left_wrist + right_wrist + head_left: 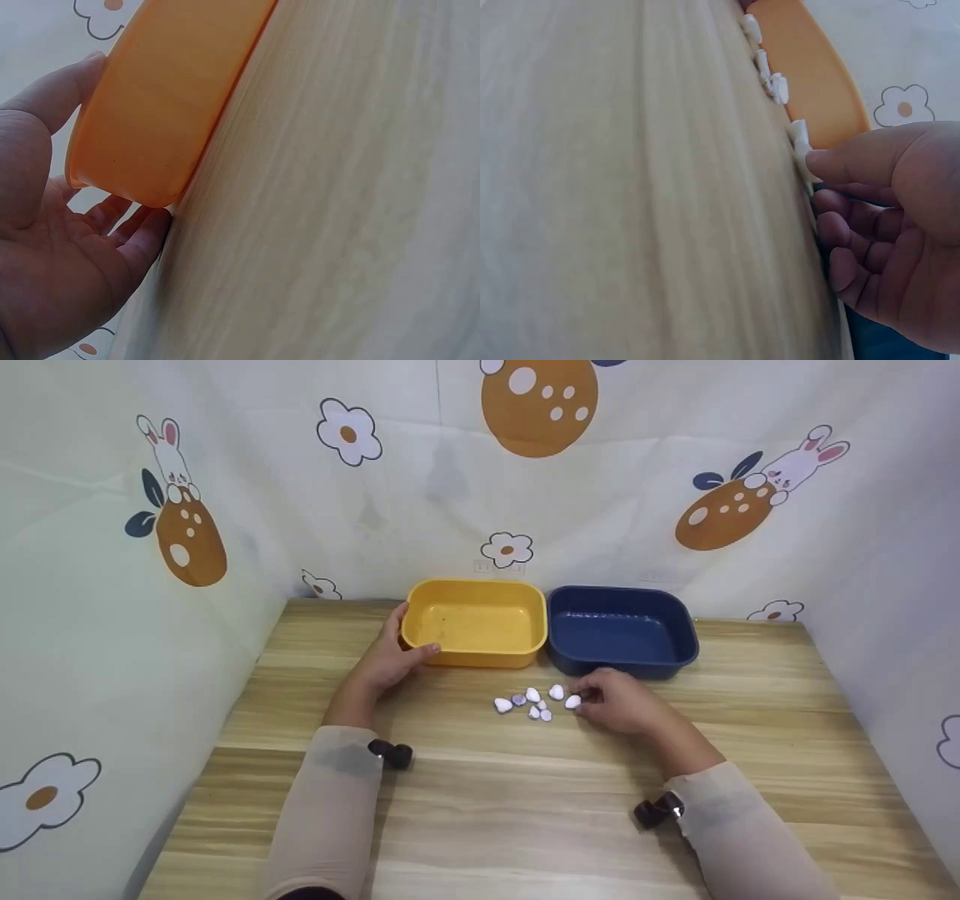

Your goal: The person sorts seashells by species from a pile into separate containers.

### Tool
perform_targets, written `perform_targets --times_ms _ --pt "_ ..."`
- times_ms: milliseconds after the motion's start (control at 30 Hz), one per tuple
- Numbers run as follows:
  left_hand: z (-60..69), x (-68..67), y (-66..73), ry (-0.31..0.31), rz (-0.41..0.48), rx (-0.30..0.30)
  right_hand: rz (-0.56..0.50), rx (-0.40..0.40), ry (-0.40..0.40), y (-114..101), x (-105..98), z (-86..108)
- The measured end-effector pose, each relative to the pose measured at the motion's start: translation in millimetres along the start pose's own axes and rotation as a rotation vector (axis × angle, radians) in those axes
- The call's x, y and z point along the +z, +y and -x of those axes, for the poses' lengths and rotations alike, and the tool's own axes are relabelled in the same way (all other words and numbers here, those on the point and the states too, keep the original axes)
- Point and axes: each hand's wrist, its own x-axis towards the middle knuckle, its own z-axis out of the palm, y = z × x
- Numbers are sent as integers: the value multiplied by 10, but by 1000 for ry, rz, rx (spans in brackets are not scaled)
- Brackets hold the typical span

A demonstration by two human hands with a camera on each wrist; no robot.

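My left hand [386, 656] grips the left end of a yellow plastic basin [480, 660], the thumb on its front rim and the fingers around its side. In the left wrist view, the fingertips [159, 223] touch the low corner of the basin wall. With thumb and fingertips, my right hand [619, 703] pinches a small white pebble [573, 702] at the table surface. Several other white pebbles [533, 695] lie in a loose group to its left, one of them greyish [518, 700]. The right wrist view shows the thumb [840, 161] against the pebble; its far side is hidden.
A dark blue basin [622, 666] stands against the yellow one's right side, just behind my right hand. Both basins rest on a wood-grain table [480, 810] near its back edge. A patterned white cloth [420, 510] hangs behind and on both sides.
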Motion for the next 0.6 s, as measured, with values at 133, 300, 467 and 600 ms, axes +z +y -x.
perform_targets --times_ms 133,300,467,600 --pt "-11 3 -14 1 1 6 9 1 -4 14 23 -6" --pt "-14 6 -17 -2 5 16 16 6 -6 16 31 -5" --pt "-13 3 -13 -2 5 21 20 5 -6 6 25 3" --pt "-6 -2 -13 -1 3 11 14 10 -1 -19 21 7"
